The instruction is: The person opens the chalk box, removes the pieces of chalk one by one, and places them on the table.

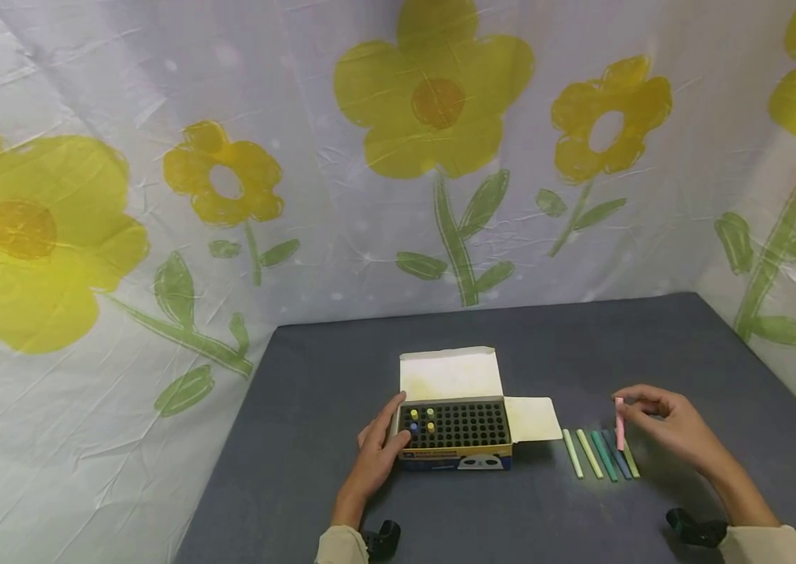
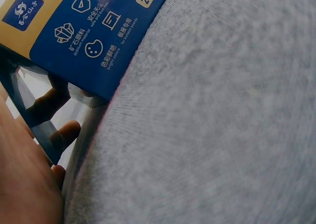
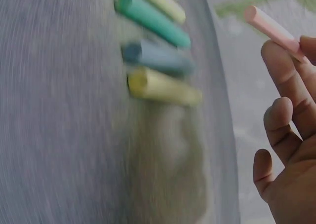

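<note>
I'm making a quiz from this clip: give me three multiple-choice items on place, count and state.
1. Where does the left hand rest?
A. on the chalk box's left end
B. on the loose sticks
C. off the table

2. How many chalk sticks lie in the row on the table?
A. two
B. five
C. nine

3. The pink chalk is:
A. in the box
B. flat on the table
C. pinched by the right hand

Answers: 1 A, fingers touch the chalk box; 2 B, five lie side by side; 3 C, fingertips hold it upright.
</note>
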{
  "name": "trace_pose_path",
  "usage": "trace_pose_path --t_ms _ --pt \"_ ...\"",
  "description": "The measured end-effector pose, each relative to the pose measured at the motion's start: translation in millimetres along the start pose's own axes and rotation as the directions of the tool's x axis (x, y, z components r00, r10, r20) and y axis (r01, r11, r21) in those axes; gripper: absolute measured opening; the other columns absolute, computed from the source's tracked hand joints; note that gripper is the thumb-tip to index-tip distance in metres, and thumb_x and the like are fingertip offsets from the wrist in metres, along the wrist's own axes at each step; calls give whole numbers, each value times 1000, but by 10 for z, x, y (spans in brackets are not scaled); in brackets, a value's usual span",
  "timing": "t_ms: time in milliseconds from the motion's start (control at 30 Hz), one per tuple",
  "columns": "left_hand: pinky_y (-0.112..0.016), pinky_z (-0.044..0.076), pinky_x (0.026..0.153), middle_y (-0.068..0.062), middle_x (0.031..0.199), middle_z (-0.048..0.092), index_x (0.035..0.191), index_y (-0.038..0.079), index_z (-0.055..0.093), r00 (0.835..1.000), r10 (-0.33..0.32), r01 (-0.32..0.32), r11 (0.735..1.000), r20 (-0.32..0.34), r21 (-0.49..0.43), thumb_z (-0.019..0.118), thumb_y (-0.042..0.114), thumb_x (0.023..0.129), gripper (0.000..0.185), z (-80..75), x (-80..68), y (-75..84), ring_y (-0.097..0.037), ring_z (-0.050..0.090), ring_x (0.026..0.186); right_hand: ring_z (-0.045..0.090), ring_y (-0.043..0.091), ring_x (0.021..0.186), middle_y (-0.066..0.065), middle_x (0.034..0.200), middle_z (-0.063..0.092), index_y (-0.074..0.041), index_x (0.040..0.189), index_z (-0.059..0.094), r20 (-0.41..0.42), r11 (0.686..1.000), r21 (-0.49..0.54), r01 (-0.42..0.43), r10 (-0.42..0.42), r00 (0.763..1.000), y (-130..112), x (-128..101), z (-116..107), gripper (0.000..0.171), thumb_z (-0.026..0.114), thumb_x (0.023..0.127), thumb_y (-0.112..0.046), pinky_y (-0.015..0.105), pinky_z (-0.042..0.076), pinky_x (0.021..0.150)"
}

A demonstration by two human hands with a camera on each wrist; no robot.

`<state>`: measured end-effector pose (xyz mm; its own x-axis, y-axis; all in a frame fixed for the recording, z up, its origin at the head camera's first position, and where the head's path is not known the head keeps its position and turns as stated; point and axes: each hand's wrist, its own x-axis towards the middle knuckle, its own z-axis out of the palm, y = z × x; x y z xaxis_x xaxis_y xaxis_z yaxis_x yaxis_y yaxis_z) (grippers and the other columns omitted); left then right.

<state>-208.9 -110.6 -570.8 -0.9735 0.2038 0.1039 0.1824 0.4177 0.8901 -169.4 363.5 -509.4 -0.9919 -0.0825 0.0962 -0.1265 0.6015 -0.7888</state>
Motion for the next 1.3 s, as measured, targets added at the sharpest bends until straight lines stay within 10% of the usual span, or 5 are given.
trace_pose_path --t_ms 333,633,1000,1300 --pt "-69 33 102 -4 163 37 154 47 37 1000 11 -11 1000 -3 11 57 33 103 57 1 8 -9 -42 17 147 65 6 75 0 87 75 1 124 66 83 996 -70 -51 56 995 205 -69 -88 35 59 104 -27 27 43 65" --pt "-70 30 103 -2 161 40 153 46 41 1000 -6 6 1000 -17 2 59 31 102 56 5 14 -11 -40 17 147 48 5 53 -6 70 68 -2 117 69 76 976 -214 -50 67 995 253 -82 -34 32 63 102 -29 27 39 53" --pt "-74 25 107 0 163 37 153 47 39 1000 -2 2 1000 -6 -11 58 31 103 56 10 14 -12 -41 12 150 63 7 66 -10 74 73 -1 110 72 85 933 -361 2 31 996 201 -41 6 24 65 100 -22 45 50 68" --pt "-73 26 108 0 162 39 153 45 40 1000 9 -9 1000 -19 -3 58 30 103 56 15 19 -9 -41 16 149 64 13 71 -12 71 70 -8 105 74 104 868 -497 -7 68 992 160 3 14 19 69 95 -23 47 36 71"
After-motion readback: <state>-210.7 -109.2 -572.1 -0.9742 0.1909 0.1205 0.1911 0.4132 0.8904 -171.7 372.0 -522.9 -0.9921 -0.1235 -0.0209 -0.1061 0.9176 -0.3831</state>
